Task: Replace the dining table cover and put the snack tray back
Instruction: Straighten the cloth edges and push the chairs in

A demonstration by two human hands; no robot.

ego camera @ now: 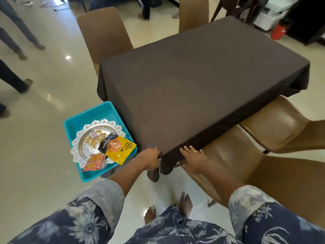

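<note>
Left hand (151, 158) grips brown cover (193, 81) corner, right hand (192, 156) flat, fingers spread on it (tray (82, 140) in teal bin (73, 124)).

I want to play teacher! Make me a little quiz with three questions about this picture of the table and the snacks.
1. True or false: the ornate silver snack tray is already back on the dark brown table cover.
2. Which hand grips the cover's hanging corner? A) left hand B) right hand C) neither
3. Fill in: the tray rests on the teal plastic bin, which stands on the ____.

Key: 1 false; 2 A; 3 floor.
</note>
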